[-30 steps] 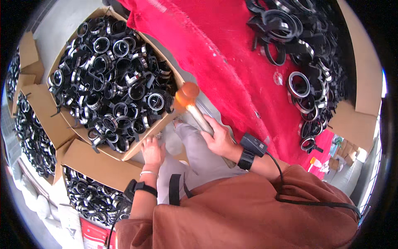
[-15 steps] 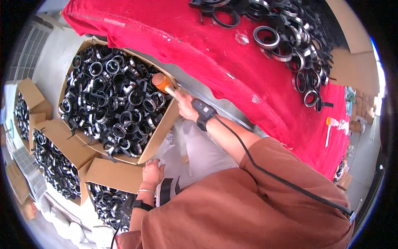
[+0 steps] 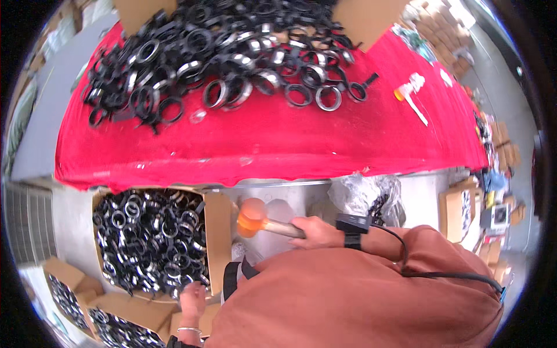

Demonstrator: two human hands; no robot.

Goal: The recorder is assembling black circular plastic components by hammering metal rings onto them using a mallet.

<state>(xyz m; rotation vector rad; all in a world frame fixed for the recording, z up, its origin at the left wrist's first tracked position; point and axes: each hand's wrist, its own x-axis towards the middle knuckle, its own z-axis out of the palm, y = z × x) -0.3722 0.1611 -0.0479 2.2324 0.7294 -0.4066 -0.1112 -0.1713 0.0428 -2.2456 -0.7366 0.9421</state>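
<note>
My right hand (image 3: 318, 233) is closed around the wooden handle of a mallet (image 3: 253, 218). Its orange head points left, in front of the table's near edge. My left hand (image 3: 192, 298) is empty, with its fingers loosely apart, at the near right corner of a large cardboard box (image 3: 218, 243). Black and silver ring clamps (image 3: 151, 240) fill that box; whether my left fingertips touch its rim I cannot tell.
Ahead stands a table under a red cloth (image 3: 278, 145), with a heap of ring clamps (image 3: 232, 58) on it. A second mallet (image 3: 411, 101) lies at its right. More boxes of clamps (image 3: 122, 327) stand at lower left. Clear plastic bags (image 3: 371, 194) lie beyond my right arm.
My view has swung right, bringing the whole tabletop in. The mallet, still in my right hand, has drawn back from over the box of clamps. My left hand stays near that box's corner.
</note>
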